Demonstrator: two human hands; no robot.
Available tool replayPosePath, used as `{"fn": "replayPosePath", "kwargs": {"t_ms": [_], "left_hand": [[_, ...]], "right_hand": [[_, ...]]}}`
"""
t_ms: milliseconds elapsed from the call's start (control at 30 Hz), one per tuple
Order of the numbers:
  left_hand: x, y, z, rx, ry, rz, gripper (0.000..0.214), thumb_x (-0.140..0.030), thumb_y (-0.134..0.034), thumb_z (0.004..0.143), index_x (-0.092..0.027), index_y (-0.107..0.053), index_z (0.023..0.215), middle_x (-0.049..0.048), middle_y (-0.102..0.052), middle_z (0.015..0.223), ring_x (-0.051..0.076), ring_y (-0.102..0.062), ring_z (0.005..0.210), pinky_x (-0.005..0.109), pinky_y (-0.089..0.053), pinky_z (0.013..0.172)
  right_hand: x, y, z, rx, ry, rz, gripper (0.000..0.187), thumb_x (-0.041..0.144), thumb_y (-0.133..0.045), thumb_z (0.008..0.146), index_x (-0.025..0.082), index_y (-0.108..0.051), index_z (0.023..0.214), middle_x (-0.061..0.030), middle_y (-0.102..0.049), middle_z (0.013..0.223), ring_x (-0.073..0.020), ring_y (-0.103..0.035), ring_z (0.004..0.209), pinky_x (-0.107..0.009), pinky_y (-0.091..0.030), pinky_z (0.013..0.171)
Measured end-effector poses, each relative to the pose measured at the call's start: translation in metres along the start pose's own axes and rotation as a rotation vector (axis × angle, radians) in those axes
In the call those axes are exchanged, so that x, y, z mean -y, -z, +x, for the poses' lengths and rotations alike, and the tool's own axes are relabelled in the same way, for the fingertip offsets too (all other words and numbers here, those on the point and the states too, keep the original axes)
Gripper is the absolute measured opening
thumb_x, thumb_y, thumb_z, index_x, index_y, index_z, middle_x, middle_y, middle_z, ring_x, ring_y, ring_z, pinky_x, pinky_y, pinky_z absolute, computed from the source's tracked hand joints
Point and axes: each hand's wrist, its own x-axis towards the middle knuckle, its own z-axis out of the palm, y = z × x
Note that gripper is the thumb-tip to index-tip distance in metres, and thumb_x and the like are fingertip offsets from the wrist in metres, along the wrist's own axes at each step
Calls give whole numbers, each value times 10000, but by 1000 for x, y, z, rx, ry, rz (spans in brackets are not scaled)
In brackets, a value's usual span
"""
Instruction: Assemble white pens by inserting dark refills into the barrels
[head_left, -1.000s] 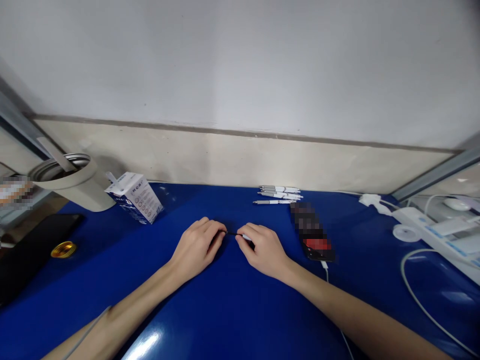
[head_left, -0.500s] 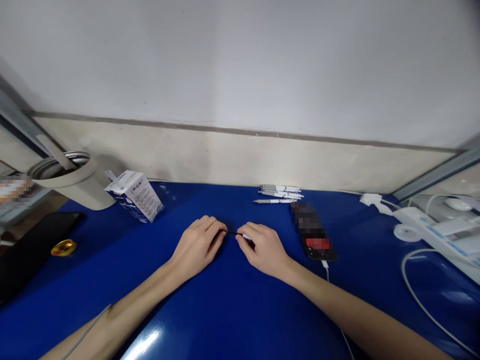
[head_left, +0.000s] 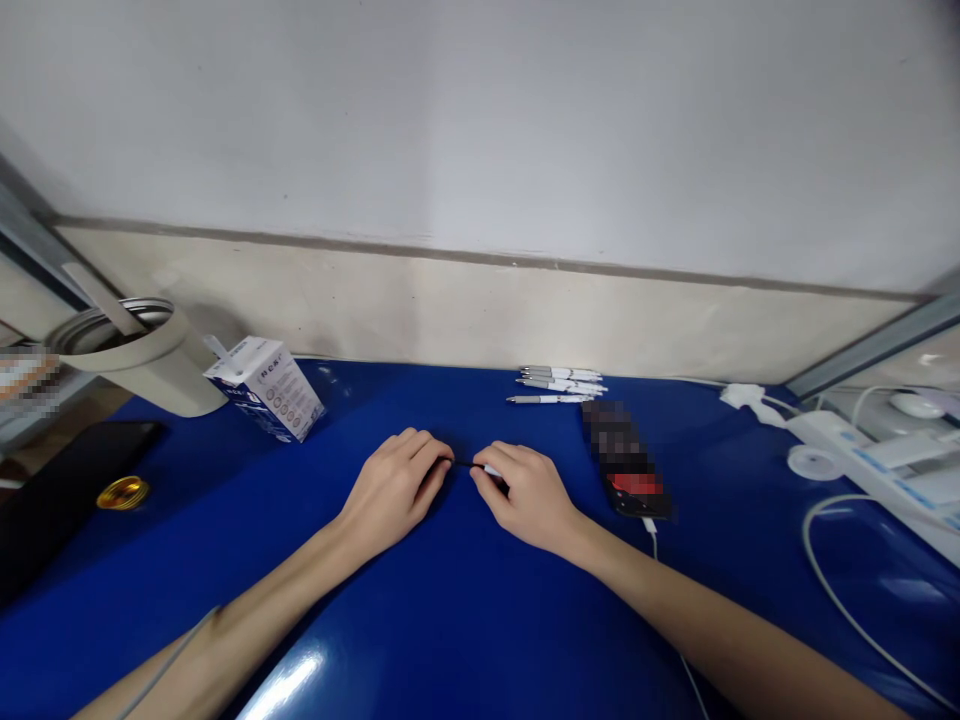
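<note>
My left hand [head_left: 397, 487] rests on the blue table with thumb and fingers pinched on one end of a thin black pen refill [head_left: 463, 463]. The refill's other end runs to the fingertips of my right hand [head_left: 525, 490]. That hand is closed around a white pen barrel [head_left: 492, 471], of which only a short piece shows between thumb and fingers. Whether the refill sits inside the barrel is hidden by the fingers. Several white pens [head_left: 559, 383] lie side by side beyond my right hand, near the wall.
A phone [head_left: 626, 460] on a white cable lies right of my right hand. Farther right is a white power strip [head_left: 862, 455]. To the left stand a carton [head_left: 281, 395] and a beige bin [head_left: 169, 370], near a gold ring-shaped roll [head_left: 124, 493] and a black flat object [head_left: 75, 500].
The view has shifted very slightly. Both hands keep the same hold and place, and nothing on the table has visibly moved.
</note>
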Motion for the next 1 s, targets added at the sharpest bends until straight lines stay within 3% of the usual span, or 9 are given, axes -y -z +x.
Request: {"fn": "replayPosePath", "kwargs": {"t_ms": [1000], "left_hand": [[1, -1, 0, 31, -27, 77, 217, -226, -404, 963, -174, -613, 990, 61, -637, 892, 192, -530, 834, 346, -444, 749]], "right_hand": [[0, 0, 0, 13, 5, -35, 171, 244, -453, 934, 199, -605, 872, -12, -631, 782, -134, -571, 718, -266, -384, 681]]}}
